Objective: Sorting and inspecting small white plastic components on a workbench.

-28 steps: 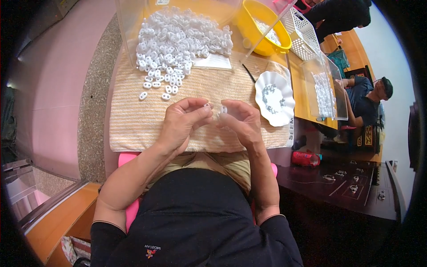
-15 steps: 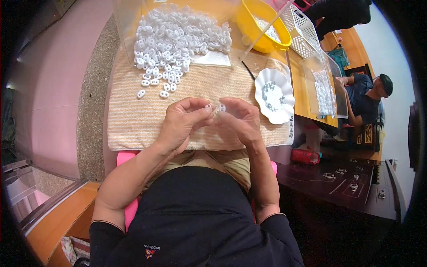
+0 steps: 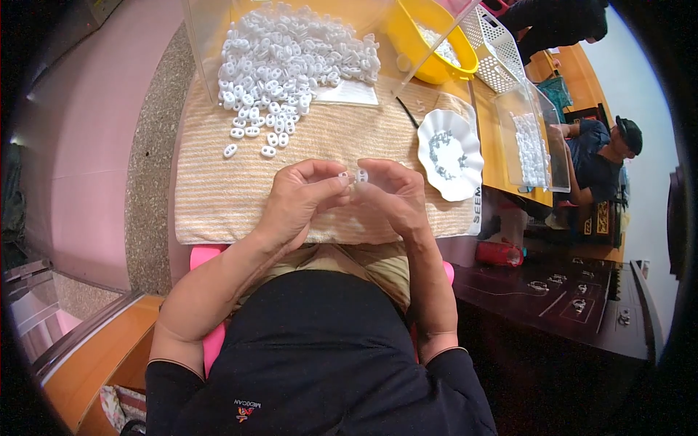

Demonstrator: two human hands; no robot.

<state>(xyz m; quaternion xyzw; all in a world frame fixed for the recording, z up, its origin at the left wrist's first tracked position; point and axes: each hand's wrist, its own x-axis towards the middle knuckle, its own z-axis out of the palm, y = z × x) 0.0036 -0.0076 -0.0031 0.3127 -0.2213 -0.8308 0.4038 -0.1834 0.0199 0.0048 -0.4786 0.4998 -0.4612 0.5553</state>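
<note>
Over the towel's near part, my hands face each other with fingertips almost meeting. My left hand [image 3: 297, 198] is closed in a pinch on a tiny white part [image 3: 343, 175], mostly hidden by the thumb and finger. Between the thumb and fingers of my right hand [image 3: 398, 195] is a white oval two-hole piece [image 3: 362, 176], its holes showing. Whether the two parts touch, I cannot tell. Beyond them lies a large heap of similar white two-hole pieces [image 3: 291, 54], with several loose ones spilling onto the striped towel [image 3: 218, 196].
Right of my hands, a white scalloped dish [image 3: 465, 185] holds small grey bits. A black stick [image 3: 407, 112] lies beside it. Farther off are a yellow basin [image 3: 407, 43], a white perforated basket [image 3: 494, 51] and a clear bin [image 3: 520, 167]. A person [image 3: 592, 156] sits at right.
The tiny part in my left hand has come slightly closer to the piece in my right hand. Both grips otherwise look the same.
</note>
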